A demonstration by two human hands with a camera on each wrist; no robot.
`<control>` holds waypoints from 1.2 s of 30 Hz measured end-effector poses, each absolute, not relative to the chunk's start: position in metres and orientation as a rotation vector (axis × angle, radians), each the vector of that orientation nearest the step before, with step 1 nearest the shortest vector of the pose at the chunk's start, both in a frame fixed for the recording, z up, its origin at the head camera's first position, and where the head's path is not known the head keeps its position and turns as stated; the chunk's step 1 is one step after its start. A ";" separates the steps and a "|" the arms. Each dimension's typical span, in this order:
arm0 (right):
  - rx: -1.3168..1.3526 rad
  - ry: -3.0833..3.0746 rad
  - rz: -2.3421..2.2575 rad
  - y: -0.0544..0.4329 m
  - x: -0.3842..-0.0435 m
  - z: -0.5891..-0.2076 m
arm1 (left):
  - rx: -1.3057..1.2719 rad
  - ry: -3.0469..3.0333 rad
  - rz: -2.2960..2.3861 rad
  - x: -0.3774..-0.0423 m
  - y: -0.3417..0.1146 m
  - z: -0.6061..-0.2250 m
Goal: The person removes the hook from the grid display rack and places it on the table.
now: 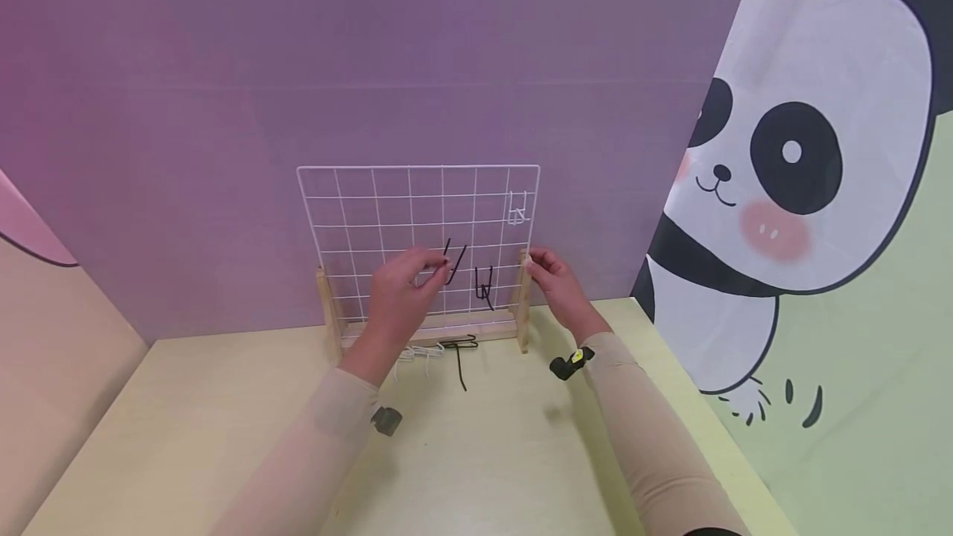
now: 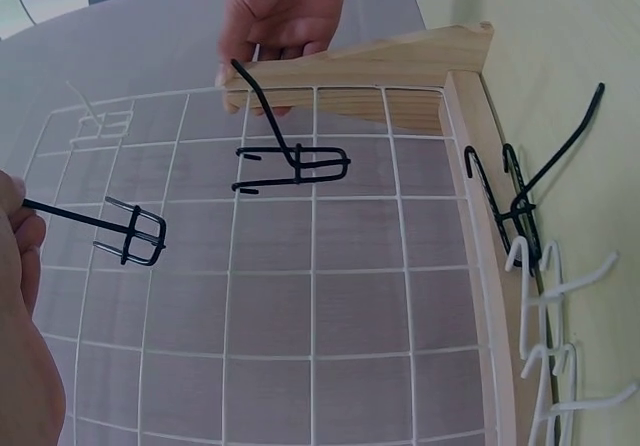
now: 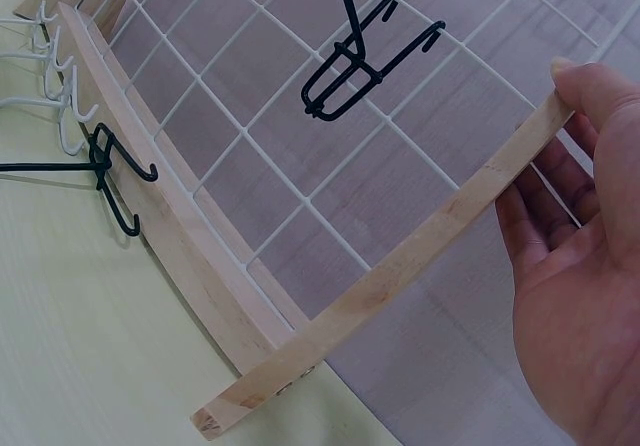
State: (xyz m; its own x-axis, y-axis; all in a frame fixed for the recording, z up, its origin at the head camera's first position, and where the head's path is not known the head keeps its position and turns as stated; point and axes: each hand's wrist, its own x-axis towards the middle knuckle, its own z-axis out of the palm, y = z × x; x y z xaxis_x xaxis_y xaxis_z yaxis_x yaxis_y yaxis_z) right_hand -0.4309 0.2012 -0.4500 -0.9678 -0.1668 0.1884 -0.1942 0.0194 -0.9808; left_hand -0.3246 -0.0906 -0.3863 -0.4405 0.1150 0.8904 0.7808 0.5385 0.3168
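Note:
My left hand (image 1: 402, 292) pinches the prong of a black wire hook (image 2: 130, 234) in front of the white wire grid (image 1: 387, 165). The hook's two bent ends stand near the grid wires; I cannot tell whether they touch. My right hand (image 1: 560, 286) holds the top of the right wooden post (image 3: 400, 271) of the stand, thumb on the front edge and fingers behind. A second black hook (image 2: 318, 166) hangs on the grid's lower right. Higher up, near the right edge, hangs a white hook (image 1: 517, 212).
At the stand's wooden base (image 3: 190, 236) lie another black hook (image 2: 530, 201) and several white hooks (image 2: 545, 396) on the pale tabletop (image 1: 476, 453). Behind the grid rises a purple panel (image 1: 417, 48). A panda-printed wall (image 1: 856, 337) borders the table on the right.

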 end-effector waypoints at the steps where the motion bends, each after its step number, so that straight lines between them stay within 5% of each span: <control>1: 0.395 -2.231 2.147 0.201 -0.431 -0.450 | -0.730 -1.893 -0.947 -0.324 -0.091 -0.387; 36: 0.403 -2.225 2.146 0.200 -0.429 -0.449 | -0.767 -2.044 -0.854 -0.317 -0.102 -0.432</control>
